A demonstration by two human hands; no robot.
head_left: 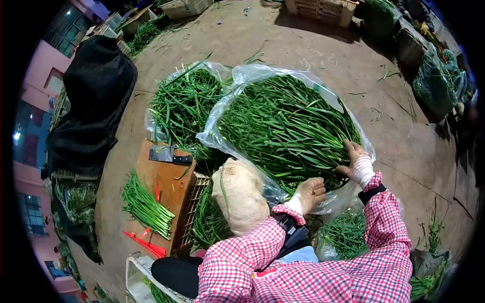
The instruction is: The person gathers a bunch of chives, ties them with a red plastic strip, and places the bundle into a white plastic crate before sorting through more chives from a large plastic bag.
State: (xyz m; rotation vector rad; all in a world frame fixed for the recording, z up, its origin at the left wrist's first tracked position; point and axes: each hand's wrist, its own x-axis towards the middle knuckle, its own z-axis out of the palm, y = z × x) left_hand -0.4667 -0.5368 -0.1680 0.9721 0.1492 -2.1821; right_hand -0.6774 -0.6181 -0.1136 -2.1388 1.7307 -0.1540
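Observation:
A heap of garlic chives (pixel 288 118) lies in a large clear plastic bag (pixel 250 73) in front of me. My right hand (pixel 357 162) rests at the pale stem ends on the heap's right side, thumb and forefinger apart. By the bag's near edge is my left hand (pixel 309 194), its fingers slightly bent and nothing visible in them. Both wrists are wrapped in white. A second bag of chives (pixel 189 96) adjoins on the left. Beside my left arm, a pale cloth-like cover (pixel 240 197) drapes over something I cannot make out.
On the left, a wooden board (pixel 151 174) carries a cleaver (pixel 169 155), a chive bundle (pixel 146 204) and red strips (pixel 145 243). A crate stands under the board. More chives (pixel 346 232) lie by my right forearm. Dark cloth (pixel 96 96) covers goods at left; crates (pixel 323 11) stand behind.

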